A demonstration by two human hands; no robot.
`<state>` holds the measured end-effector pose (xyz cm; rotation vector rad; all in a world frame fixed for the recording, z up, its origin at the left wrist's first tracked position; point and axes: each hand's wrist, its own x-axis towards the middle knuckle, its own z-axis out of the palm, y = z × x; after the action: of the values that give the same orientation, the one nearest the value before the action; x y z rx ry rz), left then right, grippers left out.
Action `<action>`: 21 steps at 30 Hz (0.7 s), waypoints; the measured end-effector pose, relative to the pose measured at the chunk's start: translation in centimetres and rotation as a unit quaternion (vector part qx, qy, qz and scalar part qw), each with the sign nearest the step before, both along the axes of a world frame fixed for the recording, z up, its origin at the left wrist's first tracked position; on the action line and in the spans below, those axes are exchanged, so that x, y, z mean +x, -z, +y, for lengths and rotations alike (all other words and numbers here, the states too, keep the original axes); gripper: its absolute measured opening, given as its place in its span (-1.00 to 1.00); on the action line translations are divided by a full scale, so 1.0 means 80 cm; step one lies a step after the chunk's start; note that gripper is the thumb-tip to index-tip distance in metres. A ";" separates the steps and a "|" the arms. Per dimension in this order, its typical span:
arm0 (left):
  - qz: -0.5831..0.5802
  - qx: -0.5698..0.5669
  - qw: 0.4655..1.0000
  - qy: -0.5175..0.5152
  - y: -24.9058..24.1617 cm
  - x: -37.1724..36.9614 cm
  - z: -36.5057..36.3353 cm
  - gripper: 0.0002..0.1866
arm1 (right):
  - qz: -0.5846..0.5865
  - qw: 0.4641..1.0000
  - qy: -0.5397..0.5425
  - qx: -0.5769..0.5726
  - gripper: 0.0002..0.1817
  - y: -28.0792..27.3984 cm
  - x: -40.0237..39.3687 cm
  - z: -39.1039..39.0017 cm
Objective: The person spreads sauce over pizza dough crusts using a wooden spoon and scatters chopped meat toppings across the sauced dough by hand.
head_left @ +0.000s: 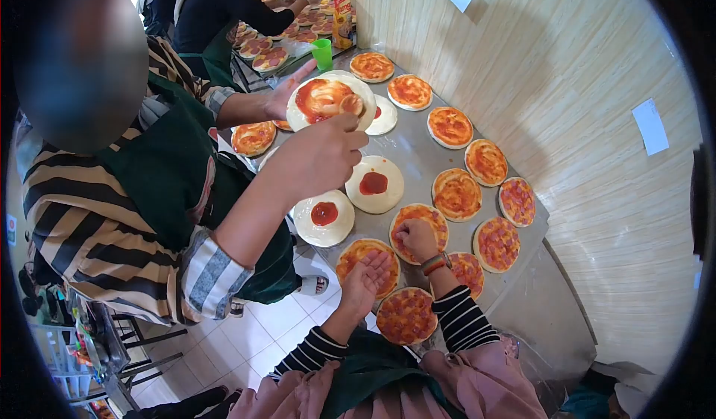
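Note:
My left hand (365, 280) is palm up and slightly cupped, its fingers spread a little, over a sauced dough round (349, 259). No object can be made out in its palm. My right hand (418, 238) hangs over another sauced round (420, 214), its fingers pinched together and pointing down; what they hold is hidden. Close to my hands lie rounds topped with small reddish pieces: one (406, 316) at the front edge, one (468, 273) by my right wrist and one (497, 244) further right.
At left, a co-worker's hands (321, 154) hold a dough round (304, 106) and spread sauce on it. Several sauced rounds line the metal table (418, 147) along the wall. A green cup (322, 54) stands at the back, near a second table of topped rounds.

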<state>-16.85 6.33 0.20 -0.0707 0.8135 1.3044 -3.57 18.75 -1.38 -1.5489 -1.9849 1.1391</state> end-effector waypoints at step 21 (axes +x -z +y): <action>0.084 0.048 0.993 0.073 -0.012 0.006 0.019 -0.71 | 0.167 0.985 -0.011 0.026 -0.85 -0.058 -0.003 -0.055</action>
<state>-16.40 7.84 1.14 0.1742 0.8813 1.2200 -3.83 14.33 3.26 -1.2192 -1.7937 1.2526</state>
